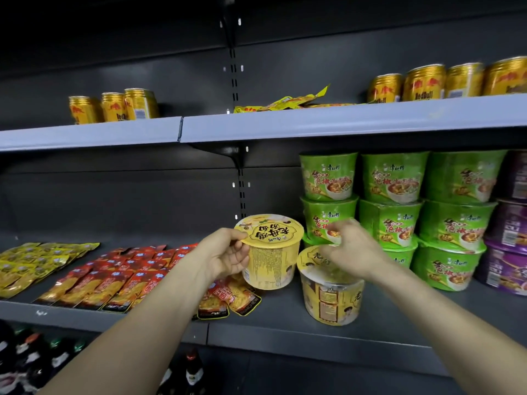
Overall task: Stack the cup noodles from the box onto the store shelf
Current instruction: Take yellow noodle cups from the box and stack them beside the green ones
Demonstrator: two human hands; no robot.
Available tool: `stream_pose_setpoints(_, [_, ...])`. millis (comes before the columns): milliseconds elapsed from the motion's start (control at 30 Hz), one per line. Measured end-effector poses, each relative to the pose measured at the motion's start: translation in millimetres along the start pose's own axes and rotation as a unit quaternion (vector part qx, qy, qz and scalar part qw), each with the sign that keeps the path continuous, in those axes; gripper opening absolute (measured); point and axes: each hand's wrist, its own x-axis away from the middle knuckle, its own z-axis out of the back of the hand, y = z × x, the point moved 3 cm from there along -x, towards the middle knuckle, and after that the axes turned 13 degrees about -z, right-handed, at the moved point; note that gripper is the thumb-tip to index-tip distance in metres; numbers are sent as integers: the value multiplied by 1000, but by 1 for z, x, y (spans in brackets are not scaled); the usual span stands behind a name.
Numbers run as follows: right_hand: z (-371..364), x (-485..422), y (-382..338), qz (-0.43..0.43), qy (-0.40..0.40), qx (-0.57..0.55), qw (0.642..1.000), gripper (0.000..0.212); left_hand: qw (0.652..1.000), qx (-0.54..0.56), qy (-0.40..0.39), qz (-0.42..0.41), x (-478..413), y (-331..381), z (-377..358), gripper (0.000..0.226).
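I am logging item one, a yellow cup noodle [269, 252]: the left hand [225, 253] is gripping its side wall, fingers and thumb curled round it, holding it above the shelf [285, 317] just left of the green cup stacks [390, 206]. Item two, a second yellow cup [330, 295], is standing upright on that shelf at the stacks' front left corner. The right hand [352, 249] is hovering at its lid, too blurred for me to tell whether the fingers are gripping.

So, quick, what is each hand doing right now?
Left hand: gripping a yellow noodle cup.
Right hand: blurred above a second yellow cup on the shelf; open or closed cannot be told.
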Motion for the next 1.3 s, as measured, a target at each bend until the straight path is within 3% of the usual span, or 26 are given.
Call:
stream_pose_setpoints(67, [-10, 0, -20, 28, -84, -42, 995, 81, 1000, 1, -15, 3, 1, 4, -2, 22])
stream_pose_setpoints(167, [-21, -7, -31, -14, -218, -140, 966, 101, 1000, -3, -30, 6, 2, 7, -1, 22])
stream_pose_setpoints(333, [-37, -19, -39, -31, -231, -195, 953, 116, 999, -33, -9, -35, -1, 9, 6, 27])
stream_pose_setpoints(467, [-39, -20, -44, -36, -216, -236, 947, 108, 971, -178, 22, -157, -3, 16, 4, 19])
stream_pose_setpoints(600, [-43, -26, -42, -55, -215, -289, 931, 79, 961, -180, -23, -207, -4, 10, -3, 65])
stream_pose_setpoints(667, [-44, -32, -42, -58, -214, -311, 924, 77, 954, -191, -39, -228, -9, 1, -7, 87])
stream_pose_setpoints(767, [-40, -38, -44, -49, -231, -354, 905, 57, 951, -189, -5, -246, -17, -9, -8, 100])
stream_pose_setpoints(867, [-31, -40, -43, -52, -252, -388, 885, 38, 974, -92, -11, -207, -26, -13, -10, 113])
stream_pose_setpoints(1033, [-33, -41, -33, -72, -325, -356, 873, 42, 981, -5, -114, -156, -23, -13, -21, 63])
stream_pose_setpoints(1167, [-35, -48, -29, -40, -321, -347, 880, 54, 970, -53, -158, -175, -32, -7, -20, 66])
stream_pose_setpoints(1300, [-28, -62, -33, 22, -250, -308, 918, 77, 959, -137, -129, -210, -37, 2, -19, 68])
